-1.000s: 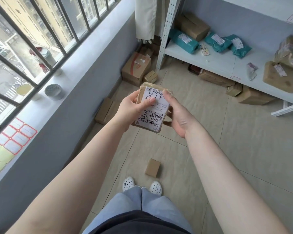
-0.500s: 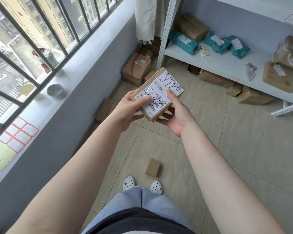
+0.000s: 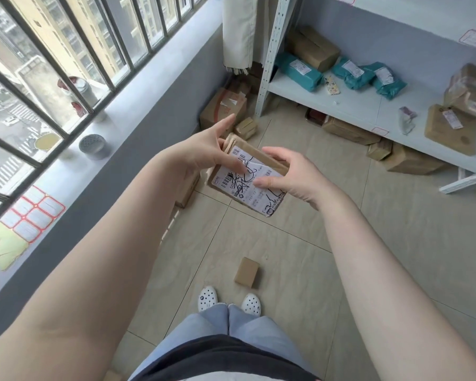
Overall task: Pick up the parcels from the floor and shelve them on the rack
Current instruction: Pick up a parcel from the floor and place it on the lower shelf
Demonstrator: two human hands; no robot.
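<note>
I hold a small brown cardboard parcel with a white scribbled shipping label at chest height over the tiled floor. My left hand grips its left end, thumb on the label and other fingers spread. My right hand pinches its right side, thumb on the label. The white metal rack stands at the upper right, its low shelf carrying teal bags and brown boxes. A small plain box lies on the floor just ahead of my shoes.
More cardboard boxes sit on the floor by the rack's upright and under the shelf. A grey wall with a window sill and barred window runs along the left. Two round tins stand on the sill.
The parcel has been turned in my hands: its label, angled up to the right half a second ago, now slants down to the right. My left fingers have spread.
</note>
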